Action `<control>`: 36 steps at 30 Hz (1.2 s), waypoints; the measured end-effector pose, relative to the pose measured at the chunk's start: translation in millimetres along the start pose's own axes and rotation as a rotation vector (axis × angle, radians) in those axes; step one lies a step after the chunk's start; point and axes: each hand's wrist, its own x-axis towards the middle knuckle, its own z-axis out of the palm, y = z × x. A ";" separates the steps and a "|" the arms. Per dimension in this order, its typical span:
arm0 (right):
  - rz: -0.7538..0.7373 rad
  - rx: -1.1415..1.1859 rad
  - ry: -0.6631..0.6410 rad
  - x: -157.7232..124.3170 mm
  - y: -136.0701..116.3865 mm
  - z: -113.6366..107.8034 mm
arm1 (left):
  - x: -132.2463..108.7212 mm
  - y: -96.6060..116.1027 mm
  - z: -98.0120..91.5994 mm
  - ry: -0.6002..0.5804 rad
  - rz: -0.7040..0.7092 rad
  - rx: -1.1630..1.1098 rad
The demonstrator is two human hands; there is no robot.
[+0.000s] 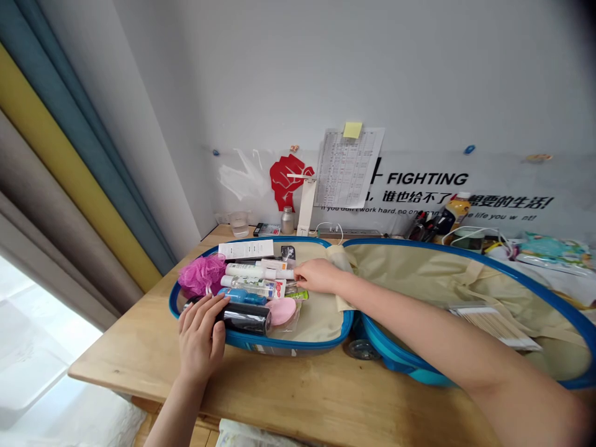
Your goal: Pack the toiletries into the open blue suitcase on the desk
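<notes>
An open blue suitcase [307, 343] lies on the wooden table, its left half packed with toiletries. My left hand [200, 338] rests with fingers stretched over the near-left rim and the end of a black cylinder [246, 316]. Over the packed half, my right hand [316, 275] has its fingers pinched together at the capped end of a white tube [244, 270]; whatever is between them is hidden. Around these lie a pink mesh bath puff [202, 274], a white box [246, 249], a clear bottle [249, 286], a blue bottle [243, 297] and a pink oval item [281, 311].
In the suitcase's right half is a pack of thin sticks [496, 326]. Behind it stand an orange-labelled bottle [454, 214], a power strip [349, 234] and a wipes pack [554, 251]. A clear cup [239, 225] and silver bottle [287, 220] stand by the wall. Curtains [69, 136] hang left.
</notes>
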 end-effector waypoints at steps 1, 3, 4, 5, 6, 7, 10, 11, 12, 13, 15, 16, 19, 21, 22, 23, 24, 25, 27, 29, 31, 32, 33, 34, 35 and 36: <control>-0.003 0.008 0.000 0.1 0.2 0.5 | 0.3 0.1 -0.1 0.002 0.005 0.001; -0.008 0.030 0.002 0.0 0.3 1.1 | 0.8 0.2 -0.3 0.006 0.012 0.006; -0.009 0.043 0.001 -0.1 0.2 1.3 | 0.9 0.2 -0.4 0.007 0.016 0.009; -0.009 0.059 0.002 -0.3 0.1 1.3 | 0.9 0.2 -0.5 0.008 0.017 0.012; -0.009 0.078 0.004 -0.5 -0.1 1.2 | 0.8 0.3 -0.6 0.007 0.016 0.014; -0.006 0.099 0.009 -0.7 -0.2 0.9 | 0.6 0.3 -0.6 0.006 0.012 0.014; 0.019 0.169 0.069 -0.7 1.1 -1.2 | 0.1 0.5 -0.7 0.010 0.009 0.008; 0.031 0.191 0.102 -0.6 2.3 -2.1 | 0.0 0.6 -0.6 0.010 0.009 0.006; 0.043 0.210 0.135 -0.5 3.8 -2.8 | -0.1 0.6 -0.6 0.006 0.008 0.005; 0.052 0.225 0.164 -0.3 5.6 -3.4 | -0.1 0.6 -0.5 0.003 0.007 0.005; 0.055 0.241 0.198 -0.5 8.9 -4.0 | -0.2 0.4 -0.1 0.000 0.002 0.004; 0.049 0.245 0.204 -0.9 10.1 -4.0 | -0.3 0.3 0.0 0.001 0.000 0.005; 0.005 0.247 0.209 -2.5 10.4 -3.3 | -1.2 -0.5 0.6 -0.001 -0.012 0.002; -0.032 0.245 0.202 -3.4 8.3 -2.5 | -2.0 -1.2 0.9 -0.007 -0.020 0.000; -0.045 0.242 0.194 -3.6 6.9 -2.1 | -2.3 -1.5 1.0 -0.010 -0.018 -0.001; -0.052 0.235 0.184 -3.6 5.5 -1.6 | -2.5 -1.8 1.2 -0.009 -0.014 -0.001; -0.053 0.225 0.172 -3.6 4.2 -1.0 | -2.6 -2.0 1.2 -0.007 -0.008 0.001; -0.052 0.212 0.161 -3.4 2.9 -0.4 | -2.5 -2.1 1.3 -0.007 -0.002 0.003; -0.049 0.185 0.146 -2.7 0.6 0.6 | -2.1 -2.1 1.1 -0.003 0.001 0.003; -0.051 0.165 0.140 -1.6 -1.3 1.5 | -1.6 -1.7 0.7 -0.003 -0.006 0.000; -0.055 0.153 0.138 0.2 -2.8 2.3 | -1.3 -1.1 0.4 -0.005 -0.015 -0.007; -0.059 0.148 0.136 1.2 -3.3 3.0 | -1.1 -0.9 0.2 -0.005 -0.019 -0.010; -0.064 0.145 0.131 2.3 -3.5 3.8 | -1.0 -0.6 0.1 -0.007 -0.023 -0.012; -0.071 0.142 0.126 3.2 -3.6 4.8 | -0.8 -0.3 0.0 -0.007 -0.026 -0.015; -0.078 0.140 0.121 4.0 -3.3 6.1 | -0.5 0.1 0.0 -0.006 -0.027 -0.016; -0.086 0.139 0.117 4.5 -2.9 7.4 | -0.2 0.4 -0.1 -0.003 -0.027 -0.016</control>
